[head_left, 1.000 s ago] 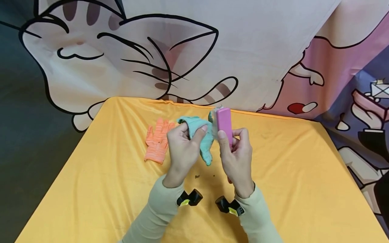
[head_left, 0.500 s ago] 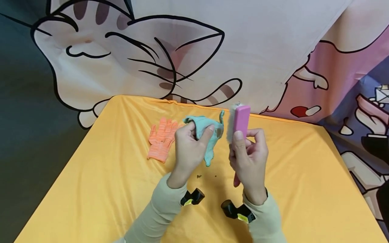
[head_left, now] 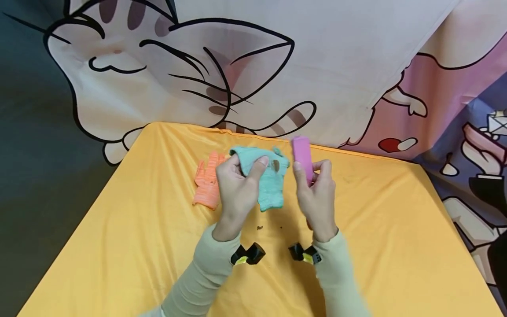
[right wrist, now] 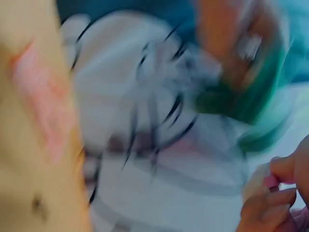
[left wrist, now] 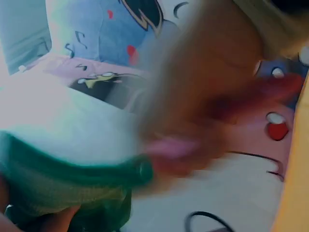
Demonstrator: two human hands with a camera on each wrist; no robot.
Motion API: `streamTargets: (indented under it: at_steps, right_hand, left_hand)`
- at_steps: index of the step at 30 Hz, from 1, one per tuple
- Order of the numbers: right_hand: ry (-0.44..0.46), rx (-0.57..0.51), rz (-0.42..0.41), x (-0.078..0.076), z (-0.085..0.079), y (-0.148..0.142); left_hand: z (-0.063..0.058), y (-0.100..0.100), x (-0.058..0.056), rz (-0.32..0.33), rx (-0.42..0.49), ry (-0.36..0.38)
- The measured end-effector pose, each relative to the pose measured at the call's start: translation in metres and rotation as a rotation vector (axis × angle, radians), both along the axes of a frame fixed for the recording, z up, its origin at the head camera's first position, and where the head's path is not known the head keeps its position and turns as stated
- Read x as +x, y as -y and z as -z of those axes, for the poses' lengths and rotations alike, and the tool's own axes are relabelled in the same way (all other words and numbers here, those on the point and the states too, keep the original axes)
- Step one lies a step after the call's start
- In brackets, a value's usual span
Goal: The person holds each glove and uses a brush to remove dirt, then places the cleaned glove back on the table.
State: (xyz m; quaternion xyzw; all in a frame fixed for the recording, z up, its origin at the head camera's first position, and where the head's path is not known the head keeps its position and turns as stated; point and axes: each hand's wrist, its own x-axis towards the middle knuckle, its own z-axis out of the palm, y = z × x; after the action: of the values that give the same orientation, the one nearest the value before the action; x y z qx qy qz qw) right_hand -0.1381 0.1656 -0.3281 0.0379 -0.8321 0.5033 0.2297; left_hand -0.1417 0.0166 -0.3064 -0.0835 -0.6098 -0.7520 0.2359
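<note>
Two hands aloft: left hand (head_left: 236,190) gripping teal glove (head_left: 266,178), right hand (head_left: 317,197) gripping pink brush (head_left: 303,155).

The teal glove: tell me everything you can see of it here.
The teal glove is a knitted fabric glove, bunched and held up above the yellow tablecloth, not lying on it. The left hand holds it, thumb and fingers curled round its upper part, and the loose end hangs below. A dark brownish spot shows on its upper right. The pink brush in the right hand is close beside it; whether they touch I cannot tell. The wrist views are too blurred to add detail.
</note>
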Motion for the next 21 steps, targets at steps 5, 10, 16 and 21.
streamTargets:
  at_steps: [5,10,16,21]
  right_hand:
    - [0.032,-0.216,-0.098,0.003,-0.007,-0.007]
    - [-0.090,-0.395,-0.356,0.020,-0.019,0.006]
    - [-0.039,-0.291,-0.358,0.019,-0.006,0.019]
    - [0.017,-0.129,-0.152,0.004,0.012,0.011]
  left_hand:
    - [0.000,0.003,0.000,-0.069,-0.069,-0.045]
    - [0.004,-0.001,-0.003,-0.067,-0.171,-0.020]
    - [0.003,0.000,-0.006,0.021,-0.118,0.025]
    - [0.002,0.007,-0.010,0.035,-0.046,0.091]
